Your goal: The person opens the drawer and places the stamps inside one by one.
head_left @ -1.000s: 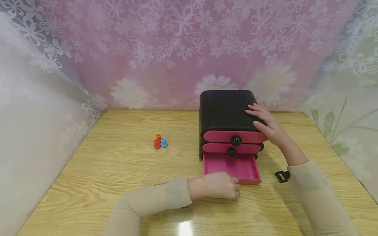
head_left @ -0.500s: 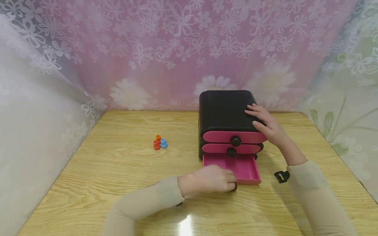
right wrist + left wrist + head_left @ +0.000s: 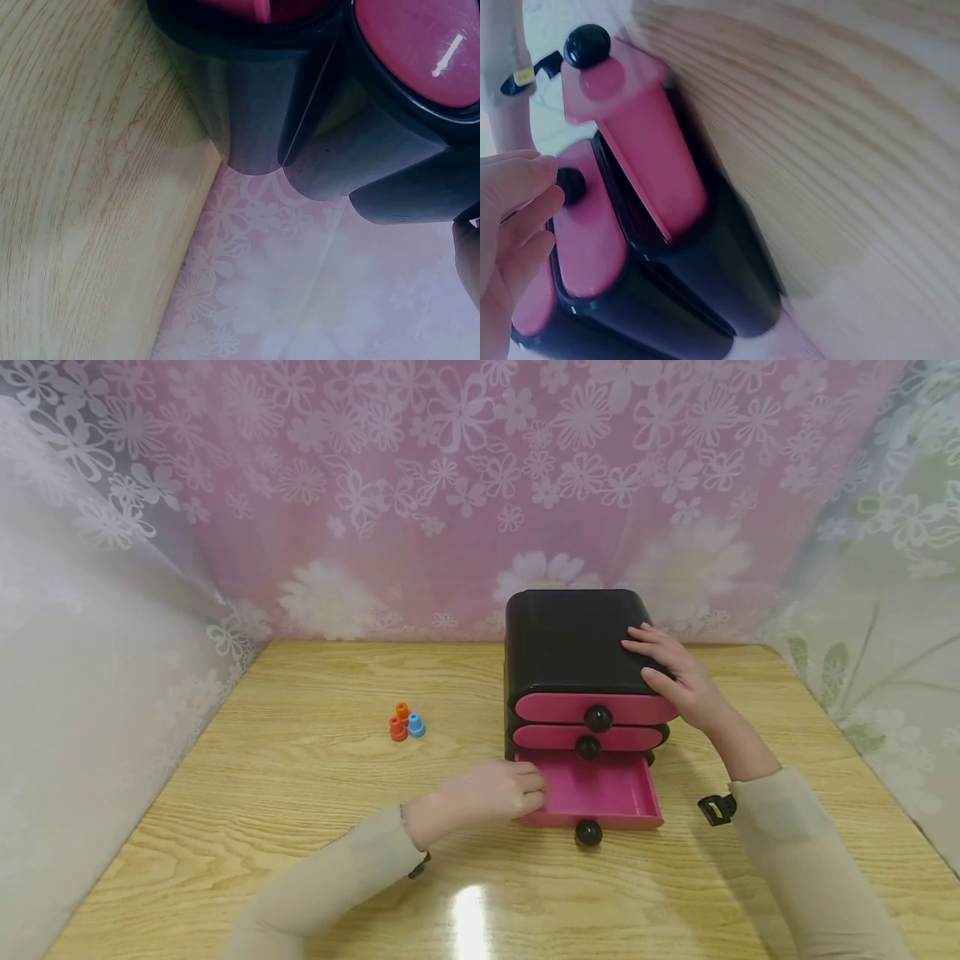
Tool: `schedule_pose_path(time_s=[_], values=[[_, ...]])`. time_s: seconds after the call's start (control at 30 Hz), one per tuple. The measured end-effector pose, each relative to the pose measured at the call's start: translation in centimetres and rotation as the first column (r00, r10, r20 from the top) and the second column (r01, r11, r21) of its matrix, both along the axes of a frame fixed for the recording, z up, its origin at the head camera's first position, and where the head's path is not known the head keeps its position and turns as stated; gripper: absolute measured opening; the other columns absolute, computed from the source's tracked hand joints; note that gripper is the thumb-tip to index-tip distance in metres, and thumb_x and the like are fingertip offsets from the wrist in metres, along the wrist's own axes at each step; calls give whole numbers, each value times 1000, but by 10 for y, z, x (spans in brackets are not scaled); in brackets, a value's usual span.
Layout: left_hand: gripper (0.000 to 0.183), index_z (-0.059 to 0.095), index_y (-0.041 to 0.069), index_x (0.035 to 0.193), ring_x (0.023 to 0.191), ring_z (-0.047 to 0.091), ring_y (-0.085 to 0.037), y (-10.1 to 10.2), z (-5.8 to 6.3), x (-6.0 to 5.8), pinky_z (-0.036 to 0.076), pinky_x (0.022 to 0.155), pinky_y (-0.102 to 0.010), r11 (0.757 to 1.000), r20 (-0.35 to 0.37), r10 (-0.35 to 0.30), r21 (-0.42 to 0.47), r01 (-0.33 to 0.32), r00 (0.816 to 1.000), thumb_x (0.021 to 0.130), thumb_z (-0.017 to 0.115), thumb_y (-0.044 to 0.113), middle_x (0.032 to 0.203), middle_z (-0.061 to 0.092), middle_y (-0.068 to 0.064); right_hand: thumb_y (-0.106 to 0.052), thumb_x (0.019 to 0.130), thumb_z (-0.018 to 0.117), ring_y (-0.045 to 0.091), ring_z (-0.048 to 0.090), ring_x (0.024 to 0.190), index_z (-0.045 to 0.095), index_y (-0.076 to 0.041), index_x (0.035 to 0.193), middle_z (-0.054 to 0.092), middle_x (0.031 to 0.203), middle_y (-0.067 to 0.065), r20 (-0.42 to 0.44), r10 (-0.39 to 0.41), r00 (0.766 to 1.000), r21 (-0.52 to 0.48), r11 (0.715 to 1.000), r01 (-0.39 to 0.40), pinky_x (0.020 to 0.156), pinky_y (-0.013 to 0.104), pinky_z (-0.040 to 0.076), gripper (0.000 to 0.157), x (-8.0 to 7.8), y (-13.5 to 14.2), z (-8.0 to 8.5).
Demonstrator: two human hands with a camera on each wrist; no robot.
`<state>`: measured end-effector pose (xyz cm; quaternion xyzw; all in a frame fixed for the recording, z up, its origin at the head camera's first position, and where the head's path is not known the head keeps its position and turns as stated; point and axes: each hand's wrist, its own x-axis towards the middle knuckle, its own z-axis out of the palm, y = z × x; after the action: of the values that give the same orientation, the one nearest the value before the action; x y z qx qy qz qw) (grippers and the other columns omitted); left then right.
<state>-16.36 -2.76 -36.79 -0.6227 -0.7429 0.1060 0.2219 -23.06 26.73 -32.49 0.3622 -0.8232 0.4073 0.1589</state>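
Note:
A small black cabinet (image 3: 577, 643) with pink drawers stands on the table. Its bottom drawer (image 3: 592, 789) is pulled out, and nothing lies in the part of it I can see. The black knob (image 3: 588, 833) on that drawer's front is free of any hand. My left hand (image 3: 480, 793) hovers by the drawer's left front corner, fingers loosely bent and holding nothing; those fingers (image 3: 525, 195) also show in the left wrist view. With fingers spread, my right hand (image 3: 682, 681) rests on the cabinet's top right edge. Only a sliver of it appears in the right wrist view.
Left of the cabinet, three small cone-shaped pieces stand close together: an orange one (image 3: 402, 710), a red one (image 3: 398, 729) and a blue one (image 3: 416, 725). The wooden table (image 3: 300, 760) ends at a flowered curtain (image 3: 420, 510) behind.
My left hand has let go of the bottom drawer's knob and moved left, uncovering the knob. The drawer stays pulled out, and my right hand keeps its place on the cabinet.

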Motion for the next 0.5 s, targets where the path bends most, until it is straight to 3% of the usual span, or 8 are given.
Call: schedule_pose_path(time_s=[0.4,0.5], values=[[20,64,13,95,93,54,-10,-42,-1,-14,45,75,-18,985,-15,129,121,-127,991,78,62,2,99,61,3,-3,88,45,32,15,130,46,5,124,33,134,23,3,-1,1000,5,1000,1,101,54,9,37,2,-1,1],[19,64,9,95,95,55,-13,-52,-1,-18,45,78,-20,976,15,161,148,-161,987,78,63,1,99,62,0,-3,87,45,32,15,130,46,5,124,34,134,22,2,-6,1000,9,1000,6,101,54,10,37,2,-1,1]])
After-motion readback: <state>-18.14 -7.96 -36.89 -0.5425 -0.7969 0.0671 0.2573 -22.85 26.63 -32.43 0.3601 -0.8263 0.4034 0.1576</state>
